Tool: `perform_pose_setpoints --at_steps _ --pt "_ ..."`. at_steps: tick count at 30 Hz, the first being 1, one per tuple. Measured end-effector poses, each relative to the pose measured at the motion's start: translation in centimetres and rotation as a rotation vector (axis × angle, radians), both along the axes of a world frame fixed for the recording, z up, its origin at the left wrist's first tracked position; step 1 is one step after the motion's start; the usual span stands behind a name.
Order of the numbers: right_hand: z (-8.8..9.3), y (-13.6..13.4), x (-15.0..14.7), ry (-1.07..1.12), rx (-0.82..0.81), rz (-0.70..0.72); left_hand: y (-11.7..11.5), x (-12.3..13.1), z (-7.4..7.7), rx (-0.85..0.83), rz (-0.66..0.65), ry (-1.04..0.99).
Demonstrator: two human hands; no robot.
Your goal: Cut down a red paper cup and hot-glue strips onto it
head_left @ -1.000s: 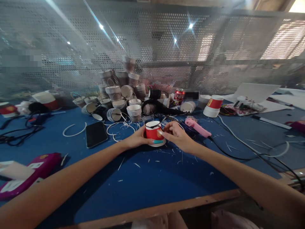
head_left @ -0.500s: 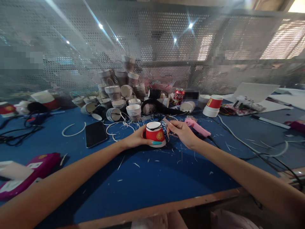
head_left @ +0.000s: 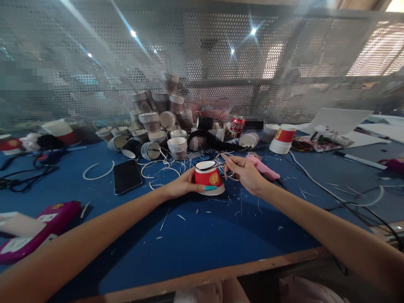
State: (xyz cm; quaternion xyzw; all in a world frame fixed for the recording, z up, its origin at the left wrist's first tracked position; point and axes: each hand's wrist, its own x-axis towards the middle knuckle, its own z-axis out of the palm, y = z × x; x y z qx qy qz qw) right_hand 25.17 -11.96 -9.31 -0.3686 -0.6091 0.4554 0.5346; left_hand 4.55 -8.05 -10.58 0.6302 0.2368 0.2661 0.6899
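A red and white paper cup (head_left: 208, 176) with a gold emblem stands wide end down on the blue table. Around its narrow upper end runs a black cord (head_left: 205, 168). My left hand (head_left: 182, 184) is closed around the cup's left side, the thumb with its turquoise nail lying across the front. Just right of the cup, my right hand (head_left: 241, 170) is in a pinch, and the cord's free end appears to lead into the fingertips. Partly hidden behind the right hand lies a pink glue gun (head_left: 263, 167).
Behind the hands, several small wrapped cups (head_left: 177, 147) are piled against a perforated metal screen (head_left: 202, 63). A phone (head_left: 127, 176) lies left, a purple device (head_left: 41, 231) nearer me. A red can (head_left: 237, 126) and stacked red cups (head_left: 283, 139) stand back right. White cord scraps (head_left: 164, 172) litter the table.
The cup has tilted and shifted slightly to the right with my left hand. My right hand has also moved a little right, keeping its pinch.
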Motion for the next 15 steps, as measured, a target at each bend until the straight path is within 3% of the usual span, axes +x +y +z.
perform_pose_setpoints --at_steps 15 --pt "0.42 -0.06 0.24 -0.072 0.015 -0.030 -0.38 0.11 0.71 -0.005 0.011 0.025"
